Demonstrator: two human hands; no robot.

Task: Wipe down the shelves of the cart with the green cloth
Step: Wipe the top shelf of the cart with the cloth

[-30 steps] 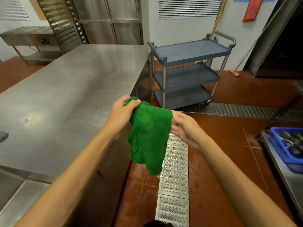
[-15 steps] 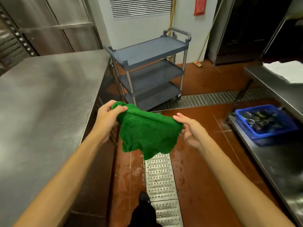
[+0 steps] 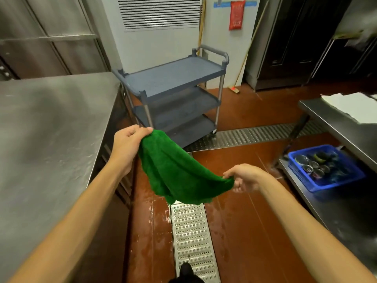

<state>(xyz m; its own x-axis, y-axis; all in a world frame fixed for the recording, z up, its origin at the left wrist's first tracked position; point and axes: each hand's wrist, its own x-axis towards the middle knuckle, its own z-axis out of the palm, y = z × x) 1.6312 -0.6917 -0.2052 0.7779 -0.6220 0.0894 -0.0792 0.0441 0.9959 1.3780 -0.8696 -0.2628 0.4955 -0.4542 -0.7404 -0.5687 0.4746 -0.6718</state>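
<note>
A: What have your hands got?
B: My left hand (image 3: 127, 144) pinches one end of the green cloth (image 3: 177, 170) up high. My right hand (image 3: 243, 177) pinches the other end, lower.
A: How will it handle?
B: Soft, light and limp, I judge. It sags between my grips, so the ends are where to hold it. Its long axis slopes down from left to right.
A: Where is it?
B: In the air over the floor, well apart from the cart (image 3: 175, 75) ahead.

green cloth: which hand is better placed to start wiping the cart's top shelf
Left, likely. The left hand grips the green cloth higher and nearer the cart; the right hand pinches its lower corner, farther back from the shelves.
</note>
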